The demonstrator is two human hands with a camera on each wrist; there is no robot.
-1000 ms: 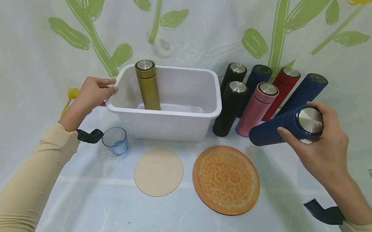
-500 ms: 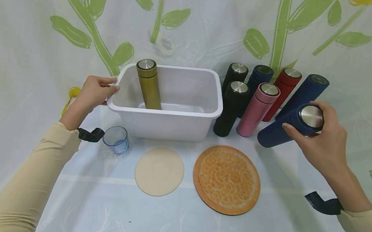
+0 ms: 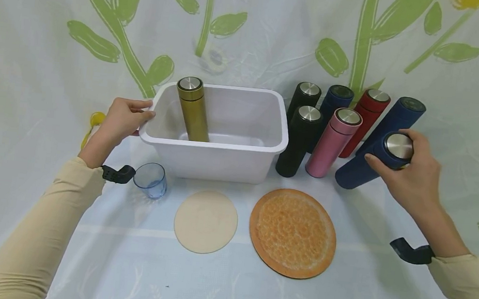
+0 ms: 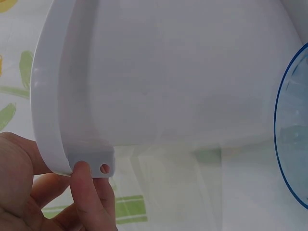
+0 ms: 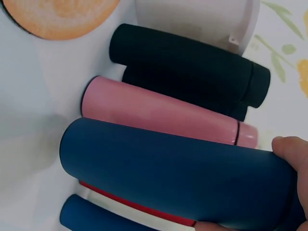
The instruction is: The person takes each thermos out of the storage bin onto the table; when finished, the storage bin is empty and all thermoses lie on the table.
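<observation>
With my left hand (image 3: pixel 125 117) I pinch the left end of the rim of a white plastic tub (image 3: pixel 212 162); in the left wrist view the thumb and fingers close on a rim corner beside a small tab with a hole. Inside the tub, a gold thermos flask (image 3: pixel 193 110) leans in the left part. My right hand (image 3: pixel 416 175) grips a navy blue thermos flask (image 3: pixel 362 168) near its steel-topped cap, the flask tilted with its base toward the tub. It is beside the pink flask (image 3: pixel 332 142) and in front of another blue flask (image 3: pixel 393 119).
Close to the tub's right end stand two black flasks (image 3: pixel 296 145), with a blue one (image 3: pixel 335 101) and a red one (image 3: pixel 368 112) behind the pink. A blue-rimmed glass (image 3: pixel 150 181), a cream disc (image 3: pixel 205 221) and a bread-patterned round mat (image 3: pixel 293 233) lie in front.
My right hand has moved the navy flask slightly to the right and back, away from the pink flask. The left hand stays on the tub's rim.
</observation>
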